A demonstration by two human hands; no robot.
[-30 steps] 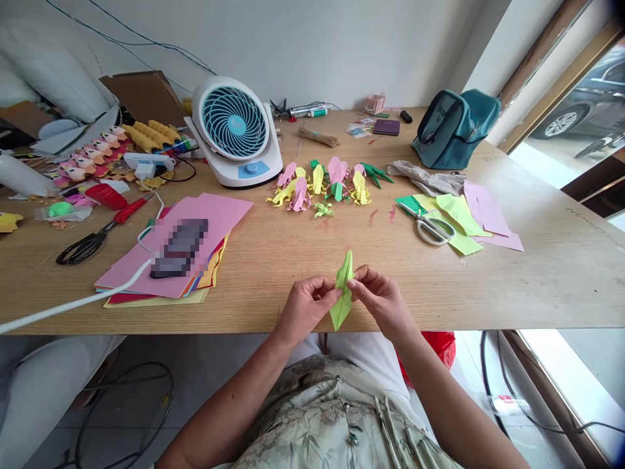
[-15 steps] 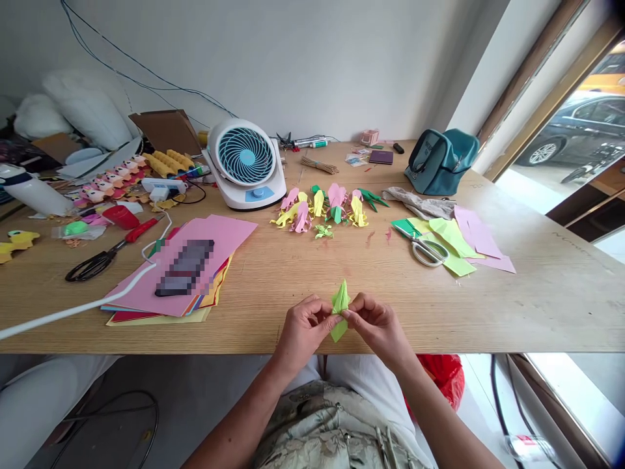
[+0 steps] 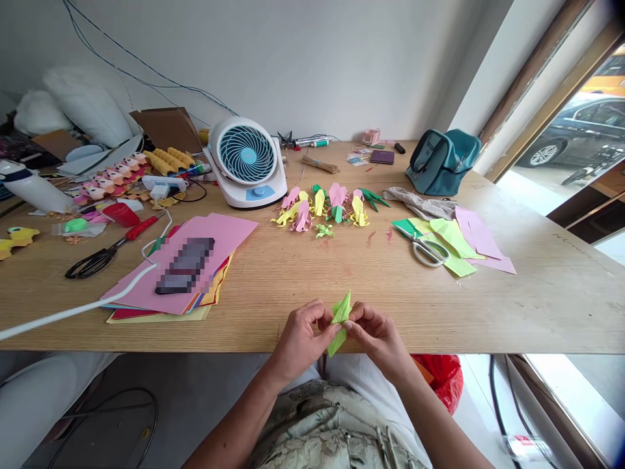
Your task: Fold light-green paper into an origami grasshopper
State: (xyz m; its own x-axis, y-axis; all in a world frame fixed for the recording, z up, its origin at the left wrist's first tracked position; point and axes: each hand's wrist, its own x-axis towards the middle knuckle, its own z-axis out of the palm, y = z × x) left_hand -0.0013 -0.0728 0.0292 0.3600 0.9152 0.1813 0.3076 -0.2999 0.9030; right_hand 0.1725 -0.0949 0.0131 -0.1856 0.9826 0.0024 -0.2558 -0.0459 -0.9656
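A folded piece of light green paper (image 3: 342,309), pointed at its top and bottom, is pinched at its middle between both hands just over the table's front edge. My left hand (image 3: 308,335) grips its left side with thumb and fingers closed. On the right side, my right hand (image 3: 375,335) holds it the same way, the two thumbs close together. Farther back on the table lies a cluster of folded paper figures (image 3: 336,195) in pink, yellow and green, with a small green paper figure (image 3: 324,230) at its front.
Scissors (image 3: 430,251) rest on green paper sheets (image 3: 454,238) at the right. To the left, a phone (image 3: 185,266) lies on a stack of coloured paper (image 3: 229,228), near black-and-red scissors (image 3: 92,262). A white fan (image 3: 251,192) and a teal bag (image 3: 442,163) stand behind.
Both hands and the green paper have moved slightly down in the view, towards the table's front edge. The paper's upper point now leans more to the right.
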